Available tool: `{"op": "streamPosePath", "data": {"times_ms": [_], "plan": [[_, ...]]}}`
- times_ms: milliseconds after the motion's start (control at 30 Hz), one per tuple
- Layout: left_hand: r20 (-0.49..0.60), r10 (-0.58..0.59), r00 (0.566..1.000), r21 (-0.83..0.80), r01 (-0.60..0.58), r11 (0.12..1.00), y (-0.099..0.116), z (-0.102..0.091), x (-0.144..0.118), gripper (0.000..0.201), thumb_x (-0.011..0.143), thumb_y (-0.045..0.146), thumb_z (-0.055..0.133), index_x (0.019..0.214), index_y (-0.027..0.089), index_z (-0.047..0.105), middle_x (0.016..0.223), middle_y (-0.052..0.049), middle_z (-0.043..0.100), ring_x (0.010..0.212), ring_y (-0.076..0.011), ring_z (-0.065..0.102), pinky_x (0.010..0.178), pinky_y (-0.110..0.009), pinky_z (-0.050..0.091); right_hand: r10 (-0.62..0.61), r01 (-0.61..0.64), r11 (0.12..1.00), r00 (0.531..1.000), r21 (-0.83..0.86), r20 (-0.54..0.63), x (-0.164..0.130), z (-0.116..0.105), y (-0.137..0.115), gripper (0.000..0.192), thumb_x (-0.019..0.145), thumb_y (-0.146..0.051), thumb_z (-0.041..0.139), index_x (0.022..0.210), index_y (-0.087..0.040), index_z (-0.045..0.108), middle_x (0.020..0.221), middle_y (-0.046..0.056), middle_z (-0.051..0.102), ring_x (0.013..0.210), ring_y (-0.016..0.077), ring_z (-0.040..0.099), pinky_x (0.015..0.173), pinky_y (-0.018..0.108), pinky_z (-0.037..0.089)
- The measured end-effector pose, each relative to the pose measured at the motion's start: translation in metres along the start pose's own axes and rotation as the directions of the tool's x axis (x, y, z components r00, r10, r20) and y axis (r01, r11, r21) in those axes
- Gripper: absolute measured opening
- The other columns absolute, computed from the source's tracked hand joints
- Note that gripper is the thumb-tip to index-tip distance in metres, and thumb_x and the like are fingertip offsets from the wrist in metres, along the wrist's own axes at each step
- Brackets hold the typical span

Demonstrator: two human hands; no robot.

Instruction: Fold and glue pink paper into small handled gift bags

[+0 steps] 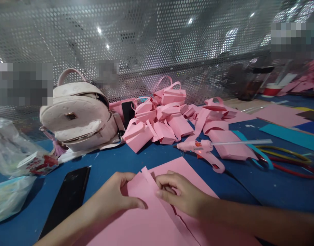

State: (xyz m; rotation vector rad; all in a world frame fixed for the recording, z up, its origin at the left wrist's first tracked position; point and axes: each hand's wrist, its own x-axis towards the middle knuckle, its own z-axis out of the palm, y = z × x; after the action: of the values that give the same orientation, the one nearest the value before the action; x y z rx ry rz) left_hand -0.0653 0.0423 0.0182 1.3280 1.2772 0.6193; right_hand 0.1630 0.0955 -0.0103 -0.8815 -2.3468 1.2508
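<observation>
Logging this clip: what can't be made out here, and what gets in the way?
All in the head view:
Left hand: most fingers hidden behind the pink paper.
Near end of that paper: cut off by the bottom edge.
Cord of the glue gun: its far stretch hidden by the right forearm.
Carton: print too blurred to read.

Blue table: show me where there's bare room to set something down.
Two bare patches: one between the black phone, the pale backpack and the left hand; another bordered by the black cord, the red handle and the right forearm. Crowded: the back, with pink paper bags, and the left edge, with plastic bags.
</observation>
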Motion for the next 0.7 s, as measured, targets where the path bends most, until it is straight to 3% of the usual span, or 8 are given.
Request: {"op": "streamPosePath", "data": {"times_ms": [100,267,700], "plan": [[-0.022,-0.059,0.998,0.111,0.061,0.992,-0.002,-0.004,-0.001,0.023,0.068,0.034,0.082,0.076,0.013,0.076,0.071,-0.001,0.070,0.064,-0.0138,0.059,0.060,-0.023,0.046,-0.007,0.006,0.999,1.000,0.040,0.012,0.000,-0.001,-0.001,0.033,0.094,-0.032,0.054,0.067,-0.021,0.037,0.064,-0.005,0.039,0.070,0.0152,0.038,0.067,0.029,0.030],[-0.001,-0.036,0.999,0.048,0.036,0.998,-0.002,-0.003,-0.002,0.021,0.070,0.033,0.081,0.073,0.012,0.076,0.066,0.001,0.066,0.057,-0.0093,0.052,0.057,-0.021,0.041,-0.023,0.020,0.994,0.999,0.109,0.023,-0.001,-0.003,-0.006,0.036,0.096,-0.034,0.053,0.068,-0.021,0.034,0.065,-0.005,0.037,0.070,0.0149,0.037,0.067,0.029,0.029],[-0.051,-0.025,0.998,0.086,0.029,0.996,-0.003,-0.015,0.003,0.023,0.072,0.034,0.076,0.080,0.013,0.077,0.075,-0.003,0.074,0.064,-0.0148,0.062,0.062,-0.024,0.048,0.002,-0.002,0.988,1.000,0.152,-0.003,0.000,-0.001,-0.003,0.030,0.095,-0.034,0.055,0.072,-0.021,0.040,0.071,-0.004,0.042,0.069,0.0138,0.039,0.063,0.027,0.030]]}}
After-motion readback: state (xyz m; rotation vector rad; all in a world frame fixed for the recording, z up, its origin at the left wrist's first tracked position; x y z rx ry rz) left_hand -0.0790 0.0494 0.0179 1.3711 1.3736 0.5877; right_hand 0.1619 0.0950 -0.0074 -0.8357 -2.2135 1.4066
